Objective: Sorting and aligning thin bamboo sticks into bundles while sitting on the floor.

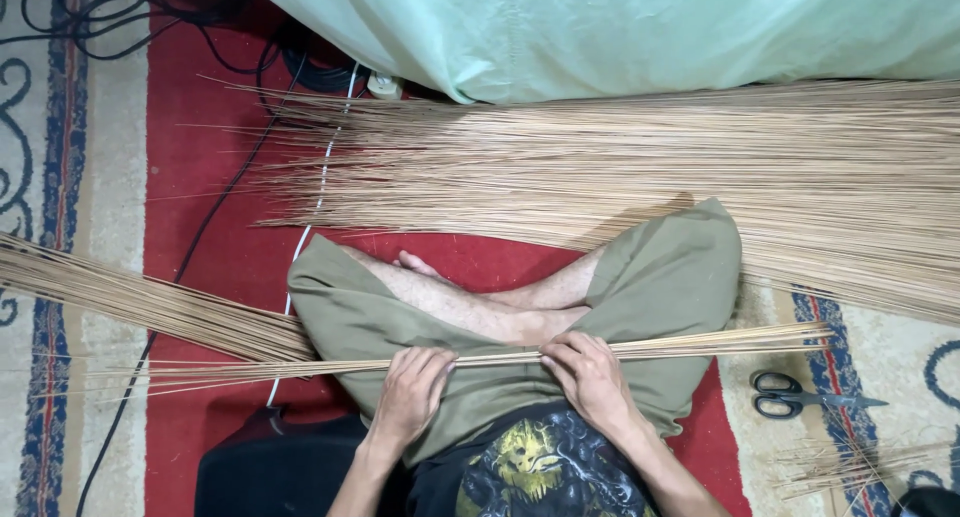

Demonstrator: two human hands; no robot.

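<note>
While seated cross-legged on a red rug (pixel 200 177), a person clasps a thin bundle of sticks (pixel 500 358) lying crosswise over the lap, left hand (pixel 412 389) and right hand (pixel 590 375) both curled around it, scissors (pixel 795 395) just beyond the right knee.

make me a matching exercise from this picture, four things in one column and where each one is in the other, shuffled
Things:
1. scissors
2. small bundle of sticks
3. large spread of sticks
4. pale green cloth

Places:
A. along the top edge, above the sticks on the floor
B. on the carpet off the person's right knee
C. across the lap, under the left hand and right hand
D. on the floor beyond the crossed legs

Pairs: 1-B, 2-C, 3-D, 4-A
</note>
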